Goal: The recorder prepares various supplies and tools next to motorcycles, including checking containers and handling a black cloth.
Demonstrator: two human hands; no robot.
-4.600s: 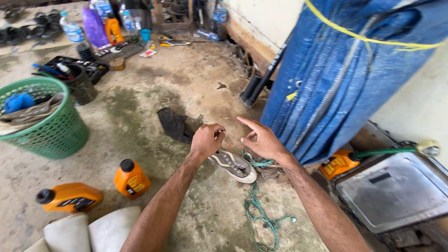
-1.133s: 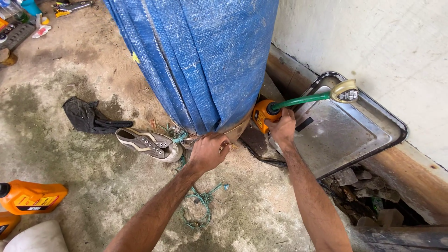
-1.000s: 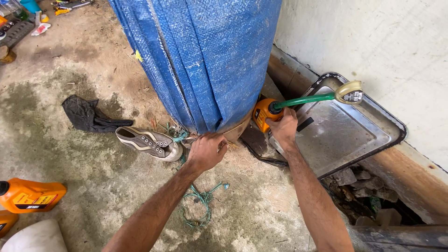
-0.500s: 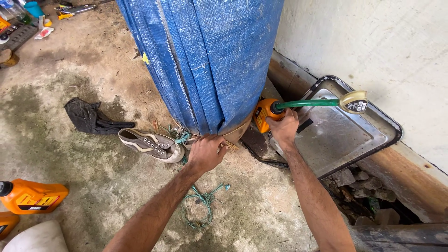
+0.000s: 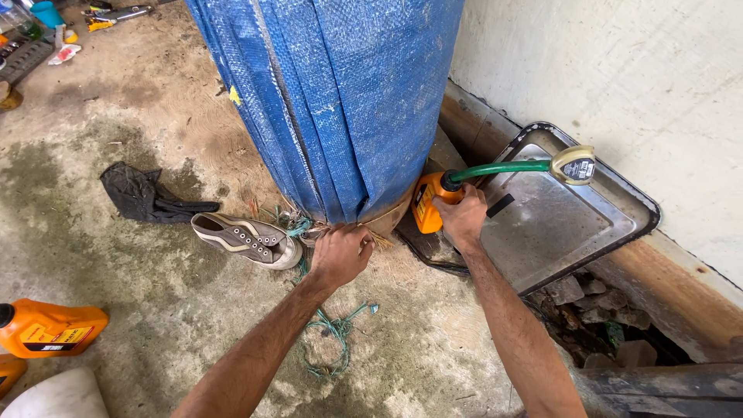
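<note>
Since half a second back, the orange jug with the green hose has slid a touch left under my right hand, and the view has shifted slightly; my left hand hasn't budged.

Far left now: another orange jug lies on its side on the concrete floor, with a white sack at the bottom edge. Next, a dark rag lies crumpled, and just right of it a grey shoe sits on its sole. Green twine is tangled on the floor below my wrist.

My left hand is curled at the foot of the blue tarp, fingers bent onto its bottom edge; I can't tell whether they pinch anything. My right hand is closed around the jug, which stands beside the tarp at the near corner of the metal tray. The hose runs from the jug's neck right across the tray to a yellowish nozzle near the wall.
</note>
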